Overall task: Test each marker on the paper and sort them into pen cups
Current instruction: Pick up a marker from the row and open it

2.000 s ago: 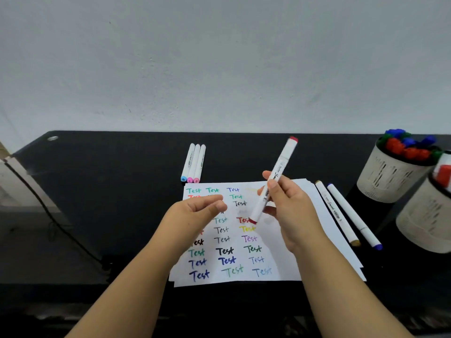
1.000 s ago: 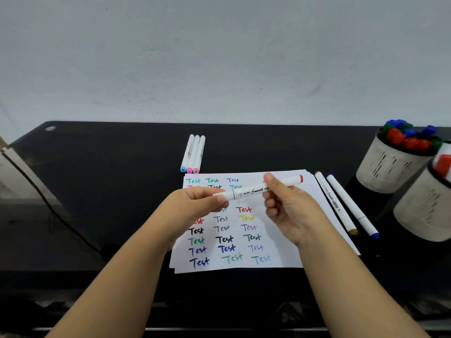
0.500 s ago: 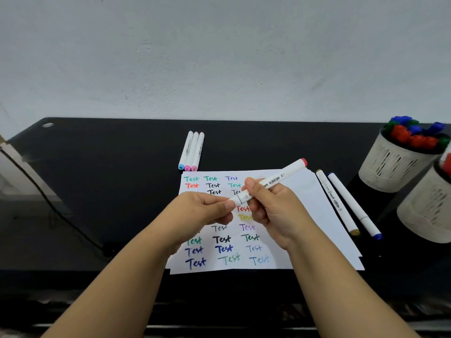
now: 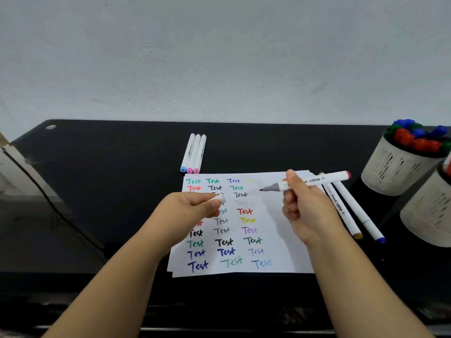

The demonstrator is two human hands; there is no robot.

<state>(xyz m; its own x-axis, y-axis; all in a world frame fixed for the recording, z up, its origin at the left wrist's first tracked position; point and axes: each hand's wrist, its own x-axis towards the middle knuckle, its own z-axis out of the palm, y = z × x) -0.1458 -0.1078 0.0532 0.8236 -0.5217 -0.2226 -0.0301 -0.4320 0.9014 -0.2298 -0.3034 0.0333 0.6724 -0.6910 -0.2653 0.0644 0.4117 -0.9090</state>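
My right hand (image 4: 302, 211) grips a white marker (image 4: 319, 180) with a red end, held level above the paper, its grey uncapped tip pointing left. My left hand (image 4: 192, 207) pinches the pulled-off white cap (image 4: 220, 198). The white paper (image 4: 280, 240) lies on the black table, covered with rows of coloured "Test" words. Two white mesh pen cups stand at the right: the far cup (image 4: 395, 169) is full of red, blue and green marker ends, and the near cup (image 4: 429, 213) is partly cut off by the frame edge.
Three white markers (image 4: 194, 153) with blue and pink ends lie side by side behind the paper. Two more markers (image 4: 353, 211), gold-ended and blue-ended, lie right of the paper. A black cable (image 4: 48, 203) runs down the table's left side.
My hands pulled apart: the cap came off the marker and stays in my left hand, while my right hand moved right with the marker, its tip now bare.
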